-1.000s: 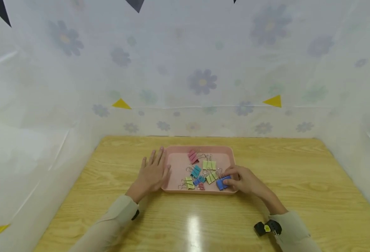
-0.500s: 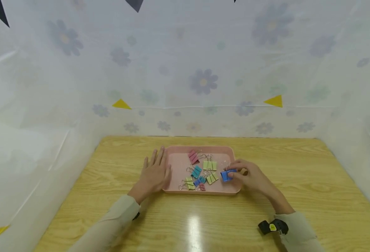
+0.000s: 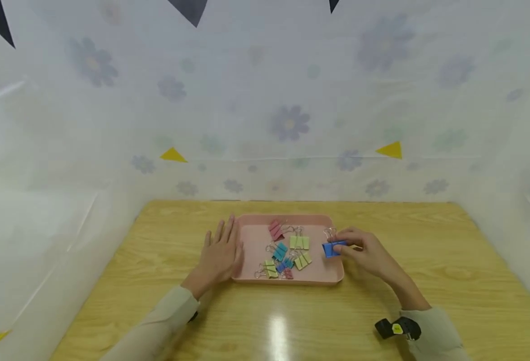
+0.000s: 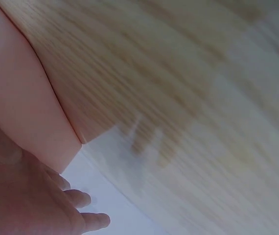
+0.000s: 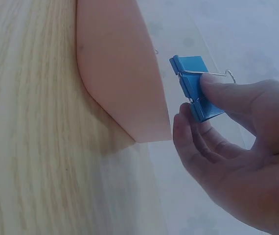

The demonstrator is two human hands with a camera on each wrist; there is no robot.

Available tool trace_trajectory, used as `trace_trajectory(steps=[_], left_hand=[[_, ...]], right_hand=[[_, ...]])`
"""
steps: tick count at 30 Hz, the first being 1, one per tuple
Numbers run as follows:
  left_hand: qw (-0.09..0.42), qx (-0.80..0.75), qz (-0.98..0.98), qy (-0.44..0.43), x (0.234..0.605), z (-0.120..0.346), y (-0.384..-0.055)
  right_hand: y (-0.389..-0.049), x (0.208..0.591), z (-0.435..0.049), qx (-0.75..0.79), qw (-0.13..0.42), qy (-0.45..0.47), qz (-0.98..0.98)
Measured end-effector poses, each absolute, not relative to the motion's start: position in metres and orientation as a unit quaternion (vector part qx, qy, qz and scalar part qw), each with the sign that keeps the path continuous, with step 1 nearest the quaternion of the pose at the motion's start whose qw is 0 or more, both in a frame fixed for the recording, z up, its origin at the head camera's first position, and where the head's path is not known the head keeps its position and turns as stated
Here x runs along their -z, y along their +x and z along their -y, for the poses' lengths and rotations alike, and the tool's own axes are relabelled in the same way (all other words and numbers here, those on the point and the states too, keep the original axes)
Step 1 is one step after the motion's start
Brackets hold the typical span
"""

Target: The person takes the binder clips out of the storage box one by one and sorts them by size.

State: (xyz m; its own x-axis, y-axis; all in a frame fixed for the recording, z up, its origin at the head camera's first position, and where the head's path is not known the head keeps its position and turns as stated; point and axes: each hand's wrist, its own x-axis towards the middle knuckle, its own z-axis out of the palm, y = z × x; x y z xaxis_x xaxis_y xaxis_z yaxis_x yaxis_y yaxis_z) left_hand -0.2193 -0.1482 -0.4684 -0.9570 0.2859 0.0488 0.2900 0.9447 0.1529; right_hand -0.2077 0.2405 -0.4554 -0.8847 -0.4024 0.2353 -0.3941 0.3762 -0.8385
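Note:
A large blue binder clip [image 3: 332,249] is pinched between the thumb and fingers of my right hand [image 3: 368,253], over the right end of a pink tray [image 3: 287,282]. The right wrist view shows the same blue binder clip [image 5: 193,81] with its wire handle along the thumb. My left hand [image 3: 217,258] rests with straight fingers against the tray's left side. Inside the tray lie a pink binder clip [image 3: 276,230], a teal one, several yellow-green binder clips [image 3: 299,242], and a cluster of small blue, teal and pink clips [image 3: 286,265].
A light wood table [image 3: 228,321] carries the tray near its middle. White flower-patterned sheeting [image 3: 265,100] rises behind the table and at both sides. Black wrist straps [image 3: 397,328] sit by the sleeves.
My right hand has lifted the blue binder clip from the tray's front right corner, moving it up and to the right. The left hand keeps its place at the tray.

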Motion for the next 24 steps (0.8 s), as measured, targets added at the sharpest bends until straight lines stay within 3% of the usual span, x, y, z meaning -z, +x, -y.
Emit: trace_trajectory(steps=[24], left_hand=[[0.018, 0.088, 0.985, -0.149, 0.472, 0.151, -0.217]], right_hand=[[-0.21, 0.45, -0.28, 0.483, -0.057, -0.149, -0.861]])
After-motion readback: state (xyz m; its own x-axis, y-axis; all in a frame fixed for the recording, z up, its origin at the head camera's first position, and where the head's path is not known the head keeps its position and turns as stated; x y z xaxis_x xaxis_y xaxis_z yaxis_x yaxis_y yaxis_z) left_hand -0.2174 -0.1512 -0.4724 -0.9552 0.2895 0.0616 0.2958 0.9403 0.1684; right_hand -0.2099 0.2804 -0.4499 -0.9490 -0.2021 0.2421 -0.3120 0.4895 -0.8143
